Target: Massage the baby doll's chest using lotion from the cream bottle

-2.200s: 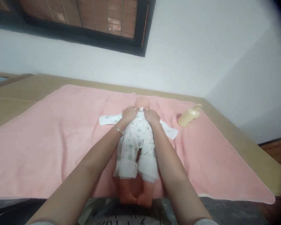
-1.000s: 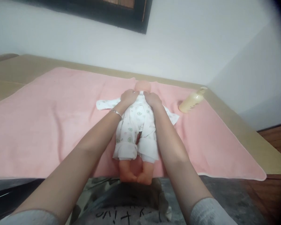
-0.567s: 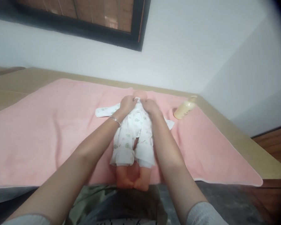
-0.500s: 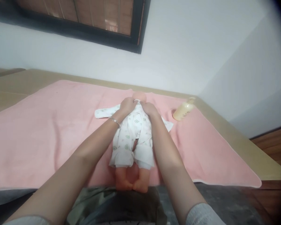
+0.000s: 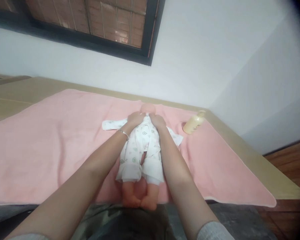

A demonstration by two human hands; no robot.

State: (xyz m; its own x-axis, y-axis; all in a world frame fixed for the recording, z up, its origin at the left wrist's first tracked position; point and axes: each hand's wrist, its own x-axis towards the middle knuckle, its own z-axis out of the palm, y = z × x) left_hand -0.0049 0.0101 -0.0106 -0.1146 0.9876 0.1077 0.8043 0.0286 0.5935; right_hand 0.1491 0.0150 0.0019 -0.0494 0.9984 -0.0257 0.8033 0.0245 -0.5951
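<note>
A baby doll point(image 5: 148, 107) lies on its back, its head toward the wall and its bare feet toward me. It wears a white baby romper point(image 5: 133, 150) with a small green print, both sleeves spread sideways. At the neckline, my left hand point(image 5: 137, 119) is closed on the romper's collar cloth, a silver bracelet on its wrist. Opposite it, my right hand point(image 5: 157, 120) also grips the collar, thumbs and fingertips close together under the doll's chin. The hands cover the upper chest and part of the sleeves.
A pink blanket point(image 5: 80, 133) covers much of the yellowish table point(image 5: 277, 176). On its right side stands a pale yellow pump bottle point(image 5: 193, 123). Behind the table are a white wall and a dark-framed window point(image 5: 90, 38). My lap is at the table's front edge.
The view has tilted up slightly, so everything sits a little lower. Both hands stay at the romper's collar, with the fingers drawn slightly closer together.
</note>
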